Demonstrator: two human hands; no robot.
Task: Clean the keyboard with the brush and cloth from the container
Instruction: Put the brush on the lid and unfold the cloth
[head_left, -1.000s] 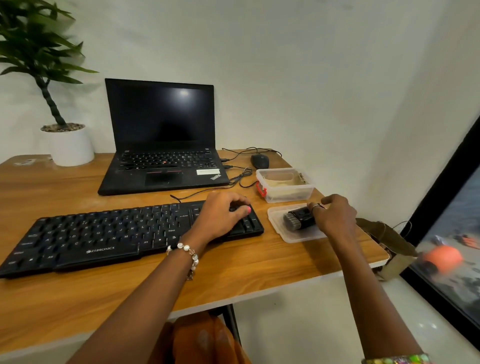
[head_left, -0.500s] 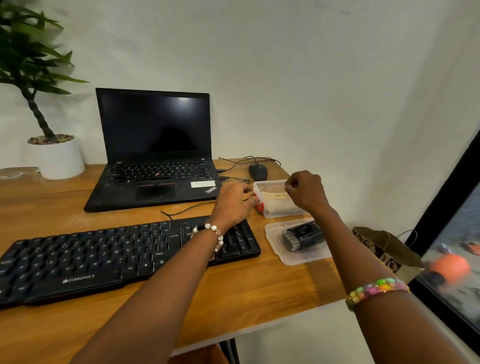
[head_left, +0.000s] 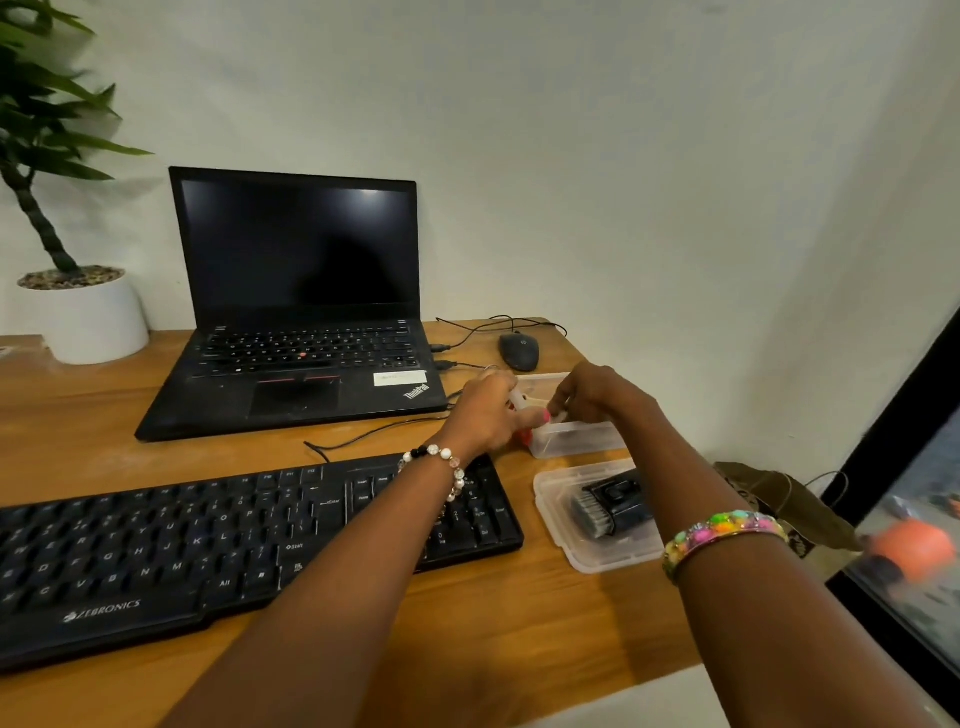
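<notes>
The clear plastic container (head_left: 571, 439) (light, thin-walled, slippery) stood right of the black keyboard (head_left: 249, 540). Its left rim was gripped by the left hand (head_left: 485, 410); the right hand (head_left: 592, 395) pinched inside it.

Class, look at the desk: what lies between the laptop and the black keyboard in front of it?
In the head view, a thin black cable crosses the bare wooden desk between the laptop and the keyboard.

Plastic on a wooden desk.
The desk (head_left: 519, 613) is smooth, grained wood; the keyboard (head_left: 208, 551) matt black plastic; the container (head_left: 576, 441) and lid (head_left: 602, 558) clear, slightly cloudy plastic.
</notes>
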